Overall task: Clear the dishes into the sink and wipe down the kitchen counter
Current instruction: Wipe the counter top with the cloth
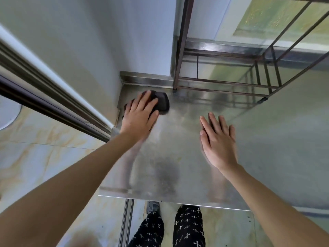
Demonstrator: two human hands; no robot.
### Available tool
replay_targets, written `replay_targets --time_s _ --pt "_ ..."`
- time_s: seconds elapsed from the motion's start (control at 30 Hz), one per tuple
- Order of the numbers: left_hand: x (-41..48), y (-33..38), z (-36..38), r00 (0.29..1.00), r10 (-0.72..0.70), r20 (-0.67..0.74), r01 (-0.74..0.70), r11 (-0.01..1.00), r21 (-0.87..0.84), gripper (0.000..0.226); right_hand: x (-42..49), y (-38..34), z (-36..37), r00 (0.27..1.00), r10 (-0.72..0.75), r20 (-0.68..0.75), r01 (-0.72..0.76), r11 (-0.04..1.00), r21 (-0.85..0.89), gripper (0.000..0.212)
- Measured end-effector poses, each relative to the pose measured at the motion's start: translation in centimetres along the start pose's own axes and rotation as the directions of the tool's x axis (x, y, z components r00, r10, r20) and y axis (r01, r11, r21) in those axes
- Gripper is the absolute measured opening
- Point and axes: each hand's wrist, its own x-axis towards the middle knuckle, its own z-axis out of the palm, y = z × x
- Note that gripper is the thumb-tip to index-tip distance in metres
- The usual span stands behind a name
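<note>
Dark cloth (161,102) sits at the counter's (178,148) 11 o'clock corner under the left hand (140,114), whose straight fingers (144,99) press it flat. Right hand (218,139), at the cloth's 4 o'clock, fingers straight, holds nothing.

A pale, bluish-white wall (71,50) fills the upper left of the frame and ends in a squared corner at top centre. Across the left side a dark-and-silver sliding door frame (53,97) runs diagonally. Below it, glossy cream floor tiles (44,157) with tan marbled veins spread to the bottom edge, crossed by a metal floor track (127,220). At upper right stands a dark metal rack (222,81), with frosted greenish window glass (267,18) behind it letting in soft daylight.
</note>
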Motion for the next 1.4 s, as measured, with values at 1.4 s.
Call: replay_targets --time_s 1.4 --pt "-16.2 4.6 2.8 0.996 -0.071 -0.046 0.074 0.995 0.073 0.049 -11.3 8.1 -0.7 0.941 0.335 -0.048 -0.317 0.921 0.225 0.058"
